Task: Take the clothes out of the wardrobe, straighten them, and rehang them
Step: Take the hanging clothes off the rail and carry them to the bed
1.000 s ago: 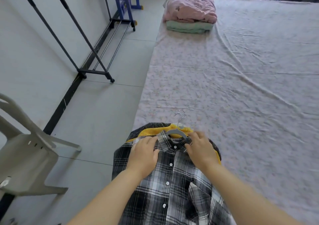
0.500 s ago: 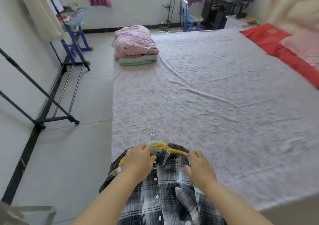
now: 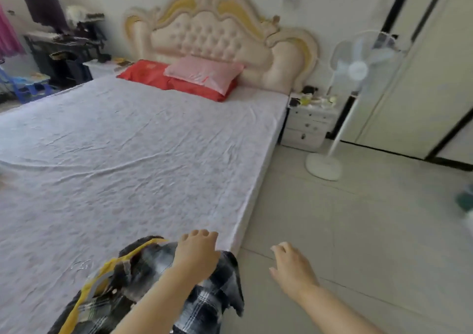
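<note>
A black-and-white plaid shirt [image 3: 212, 295] lies at the near right corner of the bed [image 3: 128, 167], on a yellow hanger [image 3: 107, 269] whose arm shows at the collar. My left hand [image 3: 197, 254] rests on the shirt's shoulder with fingers stretched forward over the bed edge. My right hand [image 3: 291, 267] hovers apart from the shirt, above the floor to the right of the bed, fingers loosely bent and holding nothing. The frame is blurred by motion.
A white standing fan [image 3: 358, 67] and a white nightstand [image 3: 307, 126] stand beside the headboard at right. Pale wardrobe doors [image 3: 422, 65] fill the far right. Red and pink pillows [image 3: 202, 75] lie at the bed's head. Tiled floor [image 3: 358, 231] spreads to the right.
The view has swung to the right, toward the headboard and wardrobe. My right hand has left the shirt collar and moved out over the floor. My left hand has shifted onto the shirt's shoulder.
</note>
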The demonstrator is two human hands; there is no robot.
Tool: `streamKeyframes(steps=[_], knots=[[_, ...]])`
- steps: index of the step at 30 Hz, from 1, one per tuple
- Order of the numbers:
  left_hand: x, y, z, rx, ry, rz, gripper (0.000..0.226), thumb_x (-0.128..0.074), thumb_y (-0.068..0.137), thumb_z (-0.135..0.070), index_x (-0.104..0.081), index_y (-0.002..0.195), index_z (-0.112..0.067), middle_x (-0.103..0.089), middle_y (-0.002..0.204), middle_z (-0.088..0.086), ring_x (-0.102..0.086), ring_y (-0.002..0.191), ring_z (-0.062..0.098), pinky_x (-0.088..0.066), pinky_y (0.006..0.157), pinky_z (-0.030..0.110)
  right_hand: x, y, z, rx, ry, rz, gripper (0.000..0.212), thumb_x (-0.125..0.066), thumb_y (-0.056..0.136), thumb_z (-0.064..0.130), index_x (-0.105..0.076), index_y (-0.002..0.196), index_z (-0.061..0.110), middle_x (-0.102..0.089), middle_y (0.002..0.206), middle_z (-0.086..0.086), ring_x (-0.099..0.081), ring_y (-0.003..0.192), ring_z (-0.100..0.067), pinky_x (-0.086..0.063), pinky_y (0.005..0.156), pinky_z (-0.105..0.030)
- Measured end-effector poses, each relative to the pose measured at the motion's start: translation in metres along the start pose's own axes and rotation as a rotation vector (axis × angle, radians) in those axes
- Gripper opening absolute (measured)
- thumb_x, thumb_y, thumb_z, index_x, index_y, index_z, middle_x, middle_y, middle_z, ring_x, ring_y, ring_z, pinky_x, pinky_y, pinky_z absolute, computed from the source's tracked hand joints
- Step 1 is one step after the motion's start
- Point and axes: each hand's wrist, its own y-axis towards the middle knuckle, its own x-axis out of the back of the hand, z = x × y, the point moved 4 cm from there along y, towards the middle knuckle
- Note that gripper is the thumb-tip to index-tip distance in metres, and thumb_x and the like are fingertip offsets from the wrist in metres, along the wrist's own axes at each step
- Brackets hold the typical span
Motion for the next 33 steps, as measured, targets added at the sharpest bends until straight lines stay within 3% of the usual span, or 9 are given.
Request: streamKeyframes(steps=[4,8,18,26,33], knots=[[-0.001,0.011,-0.121,-0.292,0.070,0.027,0.046,-0.037,0.095,-0.040,-0.035,0.138,-0.022,-0.043,0.138,0.000,-0.037,0.127,0.023,-0.027,0.105,0.036,0.019,-0.079,-0.097,-0.250,-0.011,-0.084,0.039,-0.041,0.094,0.023,-0.040,0.133,0.018,-0.042,0.131,-0.002,-0.046,0.117,-0.022,-0.038,0.095,-0.030],[-0.008,-0.001,-0.258,-0.562,0.146,0.032,0.047,-0.040,0.093,-0.045,-0.039,0.134,-0.024,-0.045,0.136,-0.001,-0.038,0.127,0.022,-0.029,0.103,0.035,0.032,-0.177,-0.188,-0.508,0.007,-0.156,0.038,-0.042,0.091,0.027,-0.040,0.128,0.017,-0.043,0.126,-0.004,-0.046,0.114,-0.022,-0.040,0.091,-0.031],[-0.066,-0.146,-0.619,-1.202,0.244,0.060,0.051,-0.039,0.093,-0.049,-0.034,0.138,-0.025,-0.044,0.136,-0.002,-0.038,0.127,0.020,-0.026,0.106,0.036,0.046,-0.472,-0.382,-1.088,0.063,-0.303,0.039,-0.041,0.096,0.030,-0.037,0.132,0.016,-0.041,0.128,-0.002,-0.046,0.111,-0.019,-0.039,0.091,-0.028],[-0.093,-0.282,-0.812,-1.625,0.265,0.006,0.046,-0.038,0.093,-0.045,-0.040,0.133,-0.023,-0.051,0.128,-0.001,-0.046,0.119,0.020,-0.033,0.099,0.034,0.066,-0.654,-0.472,-1.434,0.028,-0.382,0.041,-0.044,0.094,0.029,-0.036,0.132,0.019,-0.038,0.130,-0.003,-0.042,0.116,-0.022,-0.036,0.093,-0.033],[-0.092,-0.364,-0.959,-1.905,0.160,-0.061,0.043,-0.040,0.092,-0.045,-0.041,0.131,-0.025,-0.052,0.125,-0.003,-0.047,0.116,0.019,-0.036,0.094,0.033,0.107,-0.756,-0.545,-1.660,-0.051,-0.461,0.043,-0.047,0.092,0.035,-0.036,0.132,0.023,-0.038,0.131,0.000,-0.044,0.115,-0.021,-0.038,0.093,-0.031]])
